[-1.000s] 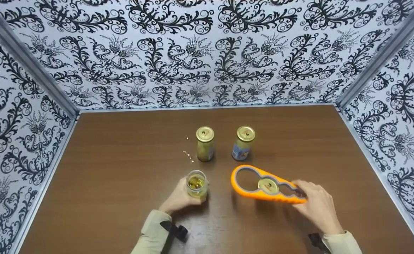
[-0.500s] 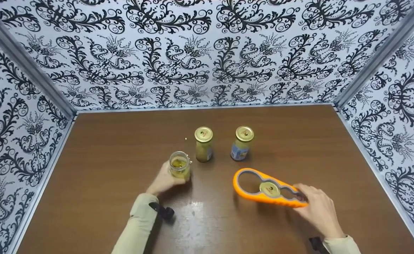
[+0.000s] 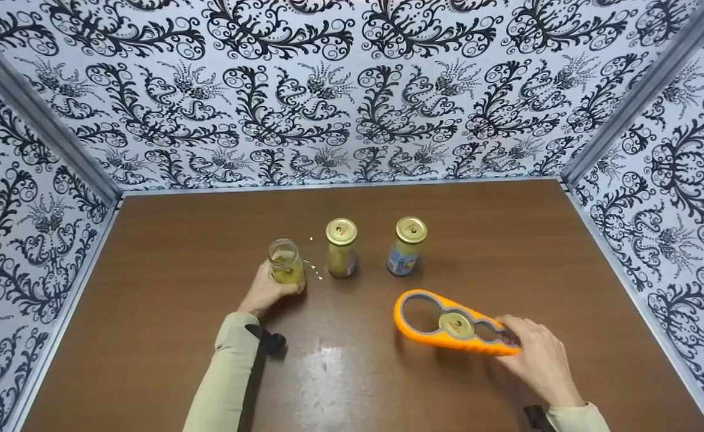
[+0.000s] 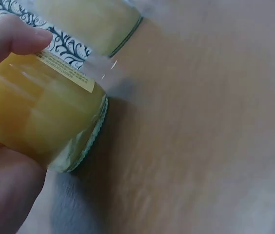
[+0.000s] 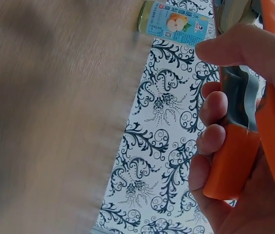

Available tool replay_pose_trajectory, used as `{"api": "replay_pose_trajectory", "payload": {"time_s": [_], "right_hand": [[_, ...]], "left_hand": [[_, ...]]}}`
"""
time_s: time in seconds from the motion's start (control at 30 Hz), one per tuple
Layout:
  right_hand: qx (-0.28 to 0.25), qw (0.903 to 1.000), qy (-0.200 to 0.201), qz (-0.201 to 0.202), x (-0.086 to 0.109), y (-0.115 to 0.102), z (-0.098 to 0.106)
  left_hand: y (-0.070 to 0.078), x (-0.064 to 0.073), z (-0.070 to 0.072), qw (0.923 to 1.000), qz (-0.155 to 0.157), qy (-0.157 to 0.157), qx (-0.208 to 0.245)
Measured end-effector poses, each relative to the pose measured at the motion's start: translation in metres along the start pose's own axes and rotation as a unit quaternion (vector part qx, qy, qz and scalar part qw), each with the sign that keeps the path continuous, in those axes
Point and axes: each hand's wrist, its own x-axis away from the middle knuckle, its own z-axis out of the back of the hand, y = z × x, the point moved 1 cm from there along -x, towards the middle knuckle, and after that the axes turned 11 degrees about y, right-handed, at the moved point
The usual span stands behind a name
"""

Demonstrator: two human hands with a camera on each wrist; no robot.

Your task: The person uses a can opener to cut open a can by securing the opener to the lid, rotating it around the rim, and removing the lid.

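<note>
My left hand (image 3: 261,293) grips an open glass jar (image 3: 287,271) of yellow liquid with pieces inside; no lid is on its mouth. In the left wrist view the thumb and fingers wrap the jar (image 4: 40,107), whose base is close to the table; contact is hard to tell. My right hand (image 3: 538,357) holds an orange jar opener (image 3: 427,338) with grey-lined holes, its fingers curled round the handle (image 5: 232,161). A gold lid (image 3: 456,324) sits in the opener's middle hole, above the table.
Two jars with gold lids stand upright on the brown table (image 3: 165,258): a left jar (image 3: 342,255) and a right jar (image 3: 404,255) with a blue label. Small wet drops (image 3: 314,268) lie between the held jar and the left one. Patterned walls (image 3: 327,90) enclose the table.
My left hand has carried the open jar left and away from me, to the left of the standing jars. The right hand and jar opener have stayed nearly still.
</note>
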Motion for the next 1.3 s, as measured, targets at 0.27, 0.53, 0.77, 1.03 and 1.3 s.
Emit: {"api": "replay_pose_trajectory", "payload": {"time_s": [0.27, 0.53, 0.77, 1.03, 1.3], "right_hand": [[0.004, 1.0, -0.003, -0.007, 0.001, 0.001, 0.001], [-0.002, 0.9992, -0.023, -0.033, 0.008, 0.0, -0.001], [-0.001, 0.9986, -0.03, -0.044, 0.012, 0.0, -0.001], [-0.001, 0.9987, -0.018, -0.048, 0.015, 0.001, -0.005], [0.005, 0.9984, -0.02, -0.053, 0.016, 0.0, -0.009]], "left_hand": [[-0.001, -0.018, 0.003, 0.9998, 0.0, 0.019, -0.007], [0.024, -0.021, -0.001, 0.9993, -0.005, 0.021, -0.03], [0.03, -0.023, -0.002, 0.9987, -0.007, 0.022, -0.046], [0.015, -0.026, 0.002, 0.9992, -0.007, 0.039, 0.003], [0.002, -0.022, 0.019, 0.9994, 0.002, 0.03, 0.014]]}}
